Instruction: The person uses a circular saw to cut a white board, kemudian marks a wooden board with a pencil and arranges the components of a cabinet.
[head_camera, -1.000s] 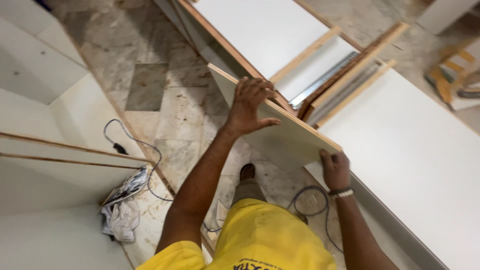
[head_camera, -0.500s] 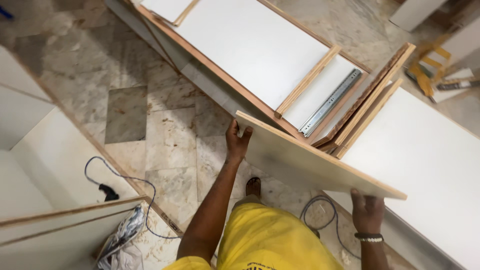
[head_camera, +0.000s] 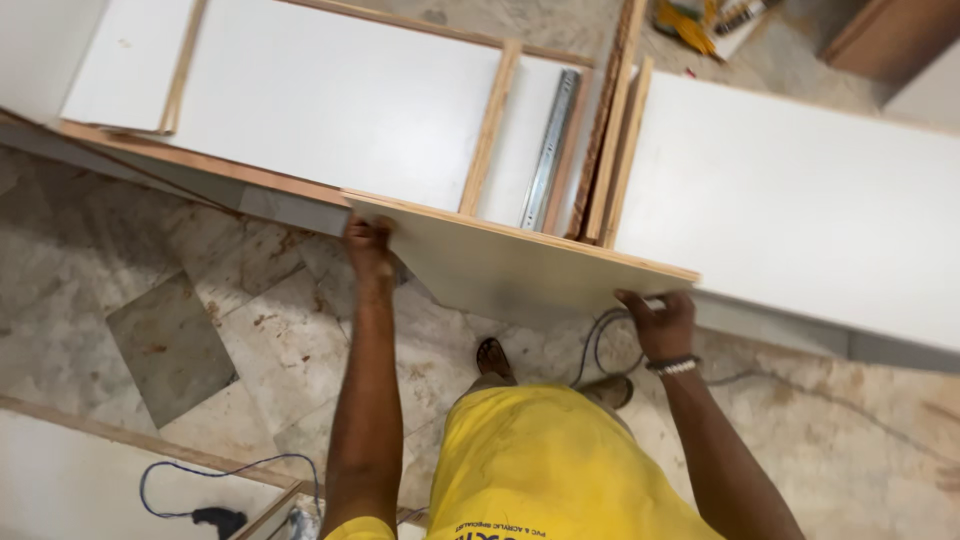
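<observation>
Both hands carrying white laminated board (head_camera: 520, 265), held off floor at near edge of open cabinet carcass (head_camera: 330, 100). My left hand (head_camera: 368, 243) clamps left corner, right hand (head_camera: 660, 322) curls under right end. Stiff, probably heavyish, laminate slick (raw ply edge grips better).

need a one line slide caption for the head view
Person in a yellow shirt holds a white board by both ends, left hand and right hand, over a marble floor.

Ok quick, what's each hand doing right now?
Left hand: closed on the left end of the white board.
Right hand: closed on the board's right end, from below.
</observation>
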